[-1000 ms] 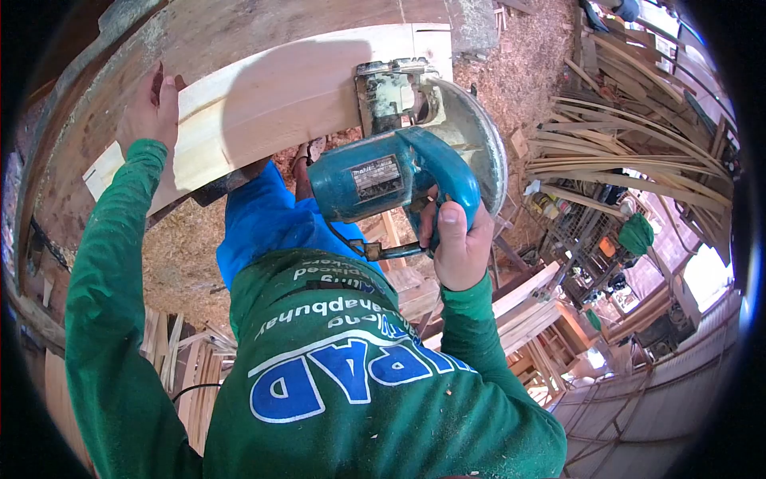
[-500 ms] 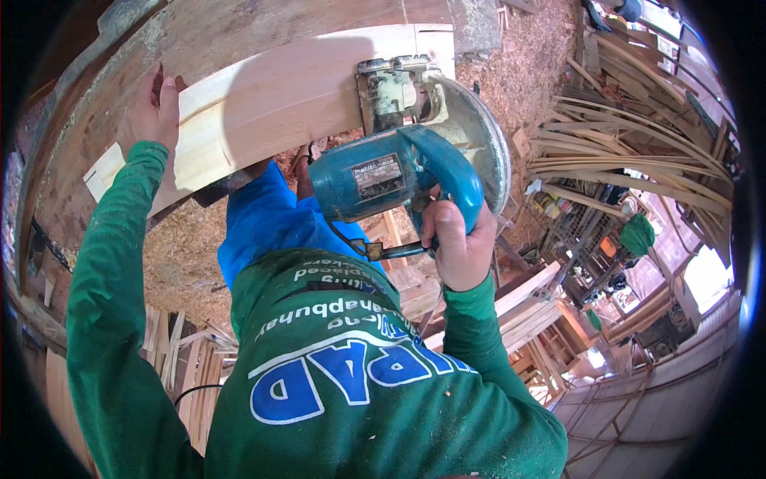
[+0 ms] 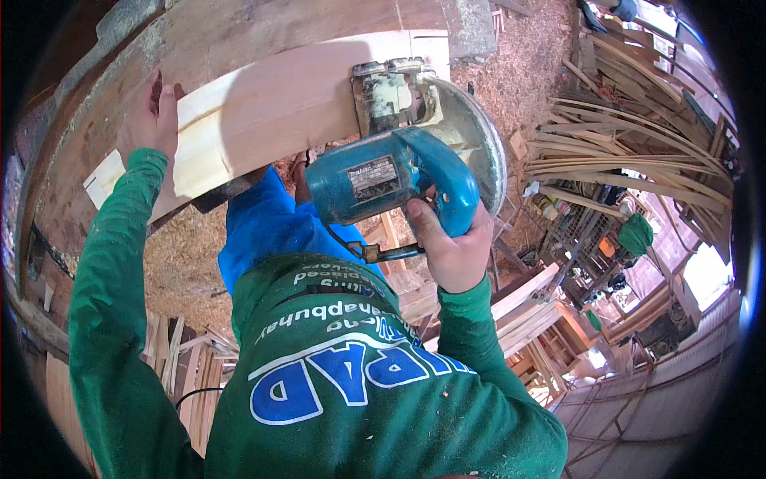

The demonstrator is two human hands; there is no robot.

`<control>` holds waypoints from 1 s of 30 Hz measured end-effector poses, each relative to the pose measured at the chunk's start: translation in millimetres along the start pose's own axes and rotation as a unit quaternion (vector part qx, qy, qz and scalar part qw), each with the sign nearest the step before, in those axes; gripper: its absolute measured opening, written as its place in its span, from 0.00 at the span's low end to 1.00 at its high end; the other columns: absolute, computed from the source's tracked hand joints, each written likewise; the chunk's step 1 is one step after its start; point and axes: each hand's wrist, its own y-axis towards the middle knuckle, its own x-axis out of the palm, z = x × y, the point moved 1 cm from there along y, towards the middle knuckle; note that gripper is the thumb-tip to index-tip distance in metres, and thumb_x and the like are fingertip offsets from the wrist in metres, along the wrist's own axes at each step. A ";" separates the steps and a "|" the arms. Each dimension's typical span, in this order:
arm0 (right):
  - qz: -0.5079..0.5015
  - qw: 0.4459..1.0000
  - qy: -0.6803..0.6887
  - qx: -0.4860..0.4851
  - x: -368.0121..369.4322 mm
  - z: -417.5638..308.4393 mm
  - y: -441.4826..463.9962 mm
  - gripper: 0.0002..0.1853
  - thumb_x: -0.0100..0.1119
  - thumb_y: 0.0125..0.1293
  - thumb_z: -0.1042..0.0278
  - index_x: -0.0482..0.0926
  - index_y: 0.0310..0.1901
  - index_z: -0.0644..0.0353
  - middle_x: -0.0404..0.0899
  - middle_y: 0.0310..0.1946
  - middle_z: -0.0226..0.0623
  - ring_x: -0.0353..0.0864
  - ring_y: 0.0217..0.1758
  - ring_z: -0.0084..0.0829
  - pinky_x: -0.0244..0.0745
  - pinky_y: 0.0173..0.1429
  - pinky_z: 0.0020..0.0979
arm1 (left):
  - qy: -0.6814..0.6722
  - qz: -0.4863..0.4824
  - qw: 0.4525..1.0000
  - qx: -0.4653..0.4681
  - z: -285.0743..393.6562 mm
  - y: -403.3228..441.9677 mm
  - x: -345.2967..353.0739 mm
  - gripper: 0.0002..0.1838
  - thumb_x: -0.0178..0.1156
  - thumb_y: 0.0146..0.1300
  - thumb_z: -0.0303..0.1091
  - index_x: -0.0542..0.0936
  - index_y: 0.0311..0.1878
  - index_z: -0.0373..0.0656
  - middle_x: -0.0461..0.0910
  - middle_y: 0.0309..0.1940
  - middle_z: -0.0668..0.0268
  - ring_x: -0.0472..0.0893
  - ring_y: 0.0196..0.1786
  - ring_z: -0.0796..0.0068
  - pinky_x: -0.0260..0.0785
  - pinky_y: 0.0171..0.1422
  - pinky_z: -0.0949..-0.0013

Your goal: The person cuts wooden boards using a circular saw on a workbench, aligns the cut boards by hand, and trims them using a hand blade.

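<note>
My right hand (image 3: 460,249) is closed round the rear handle of a blue circular saw (image 3: 363,180). The saw's base plate (image 3: 381,100) rests on a pale wooden board (image 3: 279,104) near its right end, with the round blade guard (image 3: 472,136) beyond the plate on the right. The blade itself is hidden. At the board's left part, my left hand (image 3: 152,120) grips it, thumb on the near side and fingers partly curled out of sight. Pencil lines cross both ends of the board. A cord (image 3: 391,254) runs from the saw's handle.
The board lies on a worn wooden workbench (image 3: 104,120). Sawdust (image 3: 191,255) covers the floor. Stacks of long wood strips (image 3: 630,152) stand at the right, and more lumber (image 3: 519,307) lies below them. Loose sticks (image 3: 171,343) lean at lower left.
The saw and my right hand have shifted slightly left. My right thumb has moved left along the handle. My left hand stays at the board, a touch lower in view.
</note>
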 end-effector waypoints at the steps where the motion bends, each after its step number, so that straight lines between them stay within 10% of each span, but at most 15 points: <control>1: 0.003 1.000 0.001 -0.001 0.5 -1.9 1.5 0.16 0.76 0.63 0.70 0.84 0.50 0.64 0.87 0.34 0.36 0.82 0.35 0.22 0.78 0.43 0.29 | 0.002 0.010 1.000 0.007 -2.3 1.5 1.9 0.31 0.51 0.74 0.60 0.76 0.75 0.60 0.88 0.55 0.56 0.86 0.58 0.51 0.75 0.64 0.53; 30: 0.004 0.997 -0.050 -0.066 -0.3 -16.9 7.6 0.11 0.71 0.61 0.72 0.83 0.44 0.63 0.84 0.27 0.40 0.81 0.28 0.29 0.77 0.39 0.33 | -0.006 0.004 1.000 0.009 -4.0 -8.0 0.6 0.31 0.51 0.75 0.59 0.75 0.76 0.60 0.88 0.53 0.54 0.86 0.57 0.51 0.76 0.61 0.51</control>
